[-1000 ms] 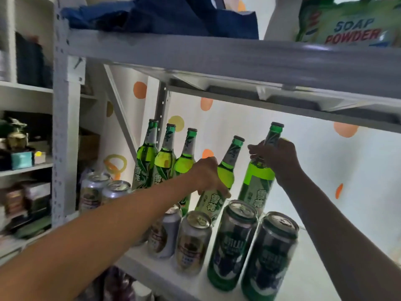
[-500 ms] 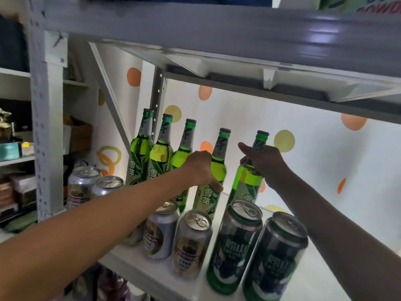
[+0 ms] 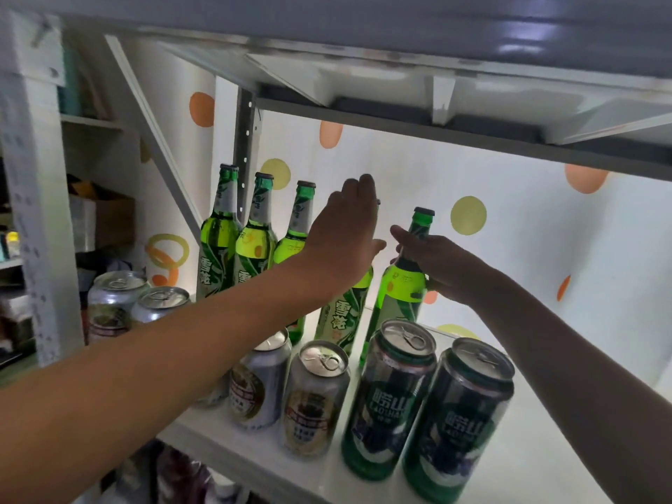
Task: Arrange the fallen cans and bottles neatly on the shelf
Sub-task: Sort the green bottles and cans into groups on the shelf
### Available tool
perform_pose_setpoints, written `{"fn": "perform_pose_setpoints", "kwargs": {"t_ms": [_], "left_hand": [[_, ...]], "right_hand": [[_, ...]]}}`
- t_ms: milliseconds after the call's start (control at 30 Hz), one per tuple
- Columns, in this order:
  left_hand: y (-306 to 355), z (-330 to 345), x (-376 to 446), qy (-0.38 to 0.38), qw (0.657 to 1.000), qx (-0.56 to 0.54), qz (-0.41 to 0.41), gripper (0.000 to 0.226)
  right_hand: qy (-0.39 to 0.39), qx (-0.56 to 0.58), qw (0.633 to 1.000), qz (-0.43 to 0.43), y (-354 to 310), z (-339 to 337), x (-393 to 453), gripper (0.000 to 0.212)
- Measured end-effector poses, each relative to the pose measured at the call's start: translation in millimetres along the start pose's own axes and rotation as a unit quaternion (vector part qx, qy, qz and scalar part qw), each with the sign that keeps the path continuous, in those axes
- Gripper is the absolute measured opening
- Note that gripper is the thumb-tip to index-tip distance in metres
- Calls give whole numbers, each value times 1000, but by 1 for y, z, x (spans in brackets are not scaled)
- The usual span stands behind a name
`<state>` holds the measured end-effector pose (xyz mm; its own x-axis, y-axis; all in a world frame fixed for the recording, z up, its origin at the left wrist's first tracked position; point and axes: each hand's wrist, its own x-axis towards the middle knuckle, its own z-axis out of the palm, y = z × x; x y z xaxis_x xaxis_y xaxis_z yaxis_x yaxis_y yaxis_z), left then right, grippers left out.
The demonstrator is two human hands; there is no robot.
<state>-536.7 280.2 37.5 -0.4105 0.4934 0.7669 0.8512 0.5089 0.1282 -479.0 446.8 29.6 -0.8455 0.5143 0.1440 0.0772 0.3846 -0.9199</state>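
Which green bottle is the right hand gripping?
The rightmost bottle, held at its neck by the right hand. The three at the left stand untouched; the left hand covers the fourth.

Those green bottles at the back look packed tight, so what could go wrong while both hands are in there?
The right hand grips the neck of the rightmost bottle, which leans a little; let go carelessly, it might tip into the fourth bottle beside it.

The left hand is open in front of that fourth bottle, and a bump could knock the row.

Either forearm could also clip the dark green cans in front.
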Motion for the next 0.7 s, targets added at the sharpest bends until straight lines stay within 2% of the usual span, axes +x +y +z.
{"fn": "perform_pose_setpoints", "kwargs": {"t_ms": [67, 167, 267, 333, 433, 700], "left_hand": [[-2, 1, 2, 10, 1000, 8, 12, 83], [-8, -2, 14, -53, 998, -32, -29, 78], [-17, -5, 24, -107, 993, -36, -40, 55], [-21, -4, 28, -123, 991, -37, -39, 49], [-20, -4, 32, -138, 988, -46, -46, 50], [-25, -4, 41, -152, 987, -24, -47, 40]], "right_hand": [[-58, -37, 997, 17, -5, -4, -6, 44], [-131, -89, 987, 40, -11, -19, -12, 28], [-181, -99, 976, 75, -10, -28, -13, 43], [-183, -92, 977, 68, -8, -28, -13, 45], [-160, -87, 982, 46, -4, -23, -11, 45], [-132, -80, 988, 16, 0, -10, -2, 36]]}}
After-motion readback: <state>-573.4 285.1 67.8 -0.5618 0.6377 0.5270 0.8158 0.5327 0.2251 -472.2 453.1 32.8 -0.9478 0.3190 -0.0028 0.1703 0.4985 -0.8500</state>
